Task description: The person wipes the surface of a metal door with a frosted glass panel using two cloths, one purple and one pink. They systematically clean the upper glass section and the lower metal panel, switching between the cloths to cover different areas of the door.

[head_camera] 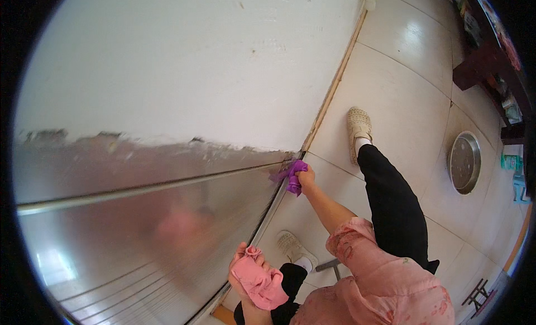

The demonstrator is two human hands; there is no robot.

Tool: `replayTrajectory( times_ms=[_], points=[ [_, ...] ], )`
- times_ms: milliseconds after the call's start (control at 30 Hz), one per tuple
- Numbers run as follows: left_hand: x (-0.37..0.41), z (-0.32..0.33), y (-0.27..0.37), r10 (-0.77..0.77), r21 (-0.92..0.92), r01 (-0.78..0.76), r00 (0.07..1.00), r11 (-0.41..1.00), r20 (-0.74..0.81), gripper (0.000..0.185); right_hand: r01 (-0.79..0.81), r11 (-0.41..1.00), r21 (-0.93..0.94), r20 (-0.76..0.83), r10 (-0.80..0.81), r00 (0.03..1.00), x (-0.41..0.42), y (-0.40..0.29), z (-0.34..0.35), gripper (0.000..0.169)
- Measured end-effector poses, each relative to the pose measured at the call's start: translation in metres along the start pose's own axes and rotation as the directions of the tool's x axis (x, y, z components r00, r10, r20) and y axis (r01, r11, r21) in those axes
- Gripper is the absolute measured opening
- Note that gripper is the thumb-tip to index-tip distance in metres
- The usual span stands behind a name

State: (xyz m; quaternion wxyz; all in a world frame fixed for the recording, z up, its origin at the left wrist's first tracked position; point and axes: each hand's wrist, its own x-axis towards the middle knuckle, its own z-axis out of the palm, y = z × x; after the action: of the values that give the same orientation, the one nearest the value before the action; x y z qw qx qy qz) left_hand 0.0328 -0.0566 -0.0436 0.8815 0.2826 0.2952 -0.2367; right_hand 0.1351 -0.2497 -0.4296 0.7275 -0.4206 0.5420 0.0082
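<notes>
My right hand (pixel 307 176) grips a crumpled purple cloth (pixel 296 177). The cloth is pressed at the bottom corner where a glossy, reflective panel (pixel 180 224) in a metal frame meets the white wall (pixel 201 73). Closer to my body, my left hand (pixel 239 268) holds a bunched pink cloth (pixel 259 281) in front of the same panel, near its lower edge. Whether that hand touches the panel cannot be told. A metal rail (pixel 142 192) runs along the panel's side, and the wall paint beside it is chipped and dirty.
On the tiled floor (pixel 402 82) to my right stands a round metal basin (pixel 465 163). A grey T-shaped tool (pixel 331 266) lies near my left shoe (pixel 293 245), partly hidden. Dark wooden furniture (pixel 481 67) holding various items lines the far right. A tan baseboard (pixel 335 84) edges the wall.
</notes>
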Motion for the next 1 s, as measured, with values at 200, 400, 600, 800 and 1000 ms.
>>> replayTrajectory(
  times_ms=[200, 400, 600, 800, 1000],
  points=[
    [-0.021, 0.019, -0.006, 0.067, -0.020, -0.067, 0.998, 0.998, 0.018, 0.035, 0.038, 0.976, 0.215, 0.113, -0.064, 0.991, -0.140, -0.030, 0.027, 0.048],
    [-0.045, 0.020, -0.010, 0.158, 0.021, -0.160, 0.986, 0.987, 0.058, 0.027, 0.592, 0.768, 0.244, 0.198, -0.638, 0.745, -0.305, -0.109, 0.025, 0.055],
    [-0.090, 0.019, -0.012, 0.263, 0.143, -0.271, 0.962, 0.952, 0.073, 0.028, 0.742, 0.480, 0.468, 0.486, -0.841, 0.238, -0.428, -0.175, -0.008, 0.058],
    [-0.095, -0.020, 0.020, 0.327, -0.026, -0.334, 0.896, 0.942, 0.301, 0.043, -0.092, 0.955, 0.282, 0.632, -0.112, 0.767, -0.369, -0.127, -0.080, 0.040],
    [-0.123, -0.007, 0.040, 0.340, -0.062, -0.335, 0.934, 0.940, 0.109, 0.045, -0.060, 0.921, 0.384, 0.623, -0.211, 0.753, -0.358, -0.161, -0.100, 0.042]
  ],
)
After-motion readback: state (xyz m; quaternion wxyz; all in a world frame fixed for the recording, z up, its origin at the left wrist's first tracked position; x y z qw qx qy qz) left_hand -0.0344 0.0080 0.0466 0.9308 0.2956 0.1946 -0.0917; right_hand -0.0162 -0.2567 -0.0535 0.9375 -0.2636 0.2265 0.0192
